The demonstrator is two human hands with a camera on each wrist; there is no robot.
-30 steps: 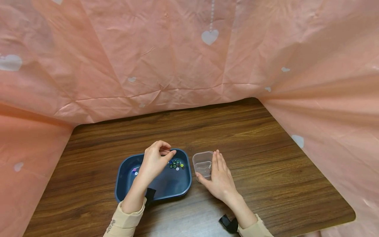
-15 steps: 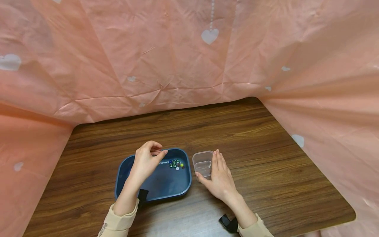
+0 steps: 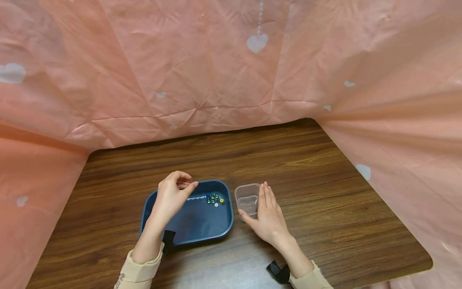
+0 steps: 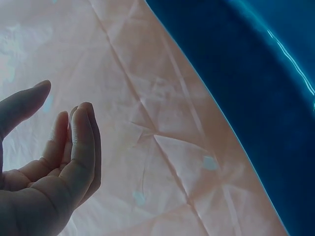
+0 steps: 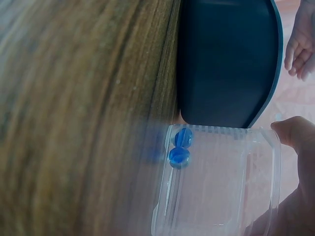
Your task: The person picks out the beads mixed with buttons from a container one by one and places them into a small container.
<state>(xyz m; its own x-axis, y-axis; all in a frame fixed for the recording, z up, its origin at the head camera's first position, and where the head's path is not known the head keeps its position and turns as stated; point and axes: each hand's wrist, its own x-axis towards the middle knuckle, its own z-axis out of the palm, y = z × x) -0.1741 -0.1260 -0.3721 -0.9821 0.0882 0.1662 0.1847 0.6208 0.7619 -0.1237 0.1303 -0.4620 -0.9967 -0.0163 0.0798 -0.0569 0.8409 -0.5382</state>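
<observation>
My left hand (image 3: 171,196) hovers over the left part of a dark blue tray (image 3: 202,224). In the left wrist view its fingers (image 4: 83,147) are loosely bent, with a gap to the thumb and nothing held. At the tray's far right sit several green and blue glass marbles (image 3: 213,198), with a yellow piece (image 3: 221,200) and a white one (image 3: 216,204) beside them. My right hand (image 3: 268,222) rests against a clear plastic container (image 3: 247,188), fingers straight along its right side and thumb at the near rim. Two blue marbles (image 5: 181,147) show in that container in the right wrist view.
The tray and container stand side by side on a wood-grain table (image 3: 325,208). Pink cloth (image 3: 216,60) with white hearts hangs behind and at both sides. A black piece (image 3: 278,272) of the wrist gear sits by the right sleeve.
My left hand has shifted left over the tray, uncovering more of its middle and covering the small pieces at its left. The right hand and the container have stayed put.
</observation>
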